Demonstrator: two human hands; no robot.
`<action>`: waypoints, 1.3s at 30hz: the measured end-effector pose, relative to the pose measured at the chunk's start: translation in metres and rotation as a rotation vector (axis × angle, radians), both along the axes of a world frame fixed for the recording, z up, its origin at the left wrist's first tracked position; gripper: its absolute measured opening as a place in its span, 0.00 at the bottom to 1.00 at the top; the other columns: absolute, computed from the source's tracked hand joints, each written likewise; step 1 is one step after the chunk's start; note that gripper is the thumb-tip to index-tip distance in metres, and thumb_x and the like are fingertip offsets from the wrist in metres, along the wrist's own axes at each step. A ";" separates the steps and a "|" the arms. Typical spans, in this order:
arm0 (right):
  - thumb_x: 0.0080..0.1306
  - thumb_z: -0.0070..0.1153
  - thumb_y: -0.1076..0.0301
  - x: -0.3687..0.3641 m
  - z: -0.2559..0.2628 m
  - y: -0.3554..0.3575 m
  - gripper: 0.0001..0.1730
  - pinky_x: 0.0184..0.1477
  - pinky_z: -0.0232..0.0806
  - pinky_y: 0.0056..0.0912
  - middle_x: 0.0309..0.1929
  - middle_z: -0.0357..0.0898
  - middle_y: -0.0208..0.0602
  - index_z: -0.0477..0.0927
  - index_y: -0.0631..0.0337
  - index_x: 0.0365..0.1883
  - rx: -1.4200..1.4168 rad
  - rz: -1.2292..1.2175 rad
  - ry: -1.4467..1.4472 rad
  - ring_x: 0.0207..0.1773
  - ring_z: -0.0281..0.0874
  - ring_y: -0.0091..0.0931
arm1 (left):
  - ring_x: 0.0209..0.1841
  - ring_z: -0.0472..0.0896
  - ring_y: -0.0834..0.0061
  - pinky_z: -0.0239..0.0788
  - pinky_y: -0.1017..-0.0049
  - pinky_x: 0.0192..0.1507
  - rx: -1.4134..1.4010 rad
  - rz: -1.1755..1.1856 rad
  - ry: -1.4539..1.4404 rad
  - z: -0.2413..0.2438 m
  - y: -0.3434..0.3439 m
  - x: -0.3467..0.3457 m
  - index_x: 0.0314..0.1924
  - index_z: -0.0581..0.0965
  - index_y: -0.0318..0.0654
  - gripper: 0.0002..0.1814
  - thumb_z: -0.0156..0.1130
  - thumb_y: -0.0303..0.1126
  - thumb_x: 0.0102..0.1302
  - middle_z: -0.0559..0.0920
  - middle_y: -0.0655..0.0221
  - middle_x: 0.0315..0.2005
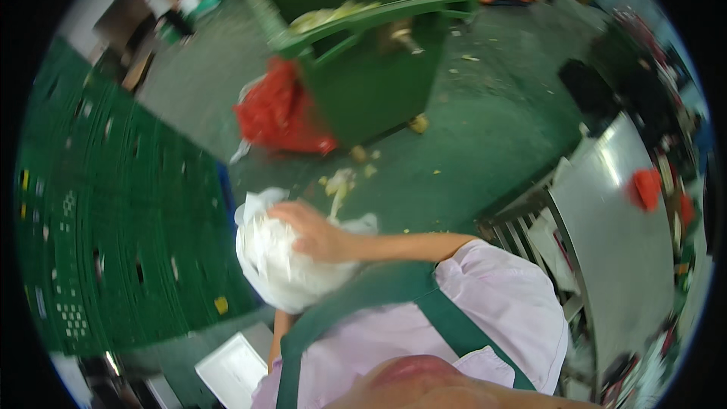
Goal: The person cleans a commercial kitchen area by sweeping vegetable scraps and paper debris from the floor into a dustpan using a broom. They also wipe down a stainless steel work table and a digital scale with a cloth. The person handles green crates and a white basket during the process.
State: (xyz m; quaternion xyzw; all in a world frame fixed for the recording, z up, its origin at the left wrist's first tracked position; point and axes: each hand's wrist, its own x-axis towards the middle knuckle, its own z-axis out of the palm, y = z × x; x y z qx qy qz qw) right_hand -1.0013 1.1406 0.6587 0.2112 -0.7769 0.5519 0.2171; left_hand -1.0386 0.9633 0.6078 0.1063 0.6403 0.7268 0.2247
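Observation:
Before my chest is a bulging white plastic bag (284, 278). My right hand (318, 233) reaches across from the right and lies on the bag's top with bent fingers, holding it; the hand is blurred. Only a strip of my left forearm shows below the bag, and my left hand is out of view behind it. What the bag contains cannot be made out. Scraps of pale leafy vegetable (341, 182) lie on the floor just beyond the bag.
A green wheeled bin (380, 79) with pale leaves inside stands ahead, a red plastic bag (278, 113) against its side. Stacked green plastic crates (136, 210) rise at left. A metal table (613, 250) stands at right. A person (164, 5) is far left.

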 end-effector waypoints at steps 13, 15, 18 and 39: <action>0.52 0.66 0.63 -0.302 -0.024 -0.089 0.52 0.62 0.64 0.34 0.58 0.73 0.47 0.53 0.57 0.74 -0.270 0.290 -0.755 0.60 0.72 0.34 | 0.51 0.75 0.71 0.69 0.73 0.55 0.234 0.506 -0.184 -0.051 -0.066 -0.279 0.61 0.69 0.32 0.21 0.55 0.28 0.69 0.76 0.66 0.53; 0.53 0.64 0.65 -0.368 -0.042 -0.098 0.45 0.60 0.65 0.33 0.54 0.76 0.44 0.61 0.62 0.69 -0.402 0.147 -0.712 0.57 0.74 0.31 | 0.51 0.75 0.71 0.69 0.73 0.55 0.270 0.496 -0.149 -0.054 -0.076 -0.353 0.61 0.69 0.31 0.21 0.55 0.28 0.69 0.76 0.67 0.53; 0.56 0.61 0.70 -0.457 -0.056 -0.073 0.35 0.57 0.67 0.33 0.53 0.76 0.43 0.67 0.64 0.64 -0.458 -0.017 -0.838 0.55 0.74 0.30 | 0.51 0.75 0.71 0.69 0.73 0.55 0.265 0.408 -0.134 -0.037 -0.079 -0.438 0.60 0.69 0.31 0.21 0.55 0.28 0.69 0.76 0.67 0.53; 0.56 0.66 0.53 -0.920 -0.319 0.217 0.46 0.66 0.59 0.54 0.66 0.62 0.58 0.61 0.51 0.70 0.613 -0.789 -0.967 0.66 0.62 0.55 | 0.44 0.84 0.76 0.71 0.76 0.47 -0.394 0.518 -0.511 -0.060 -0.064 -0.754 0.60 0.74 0.42 0.22 0.53 0.46 0.74 0.84 0.66 0.47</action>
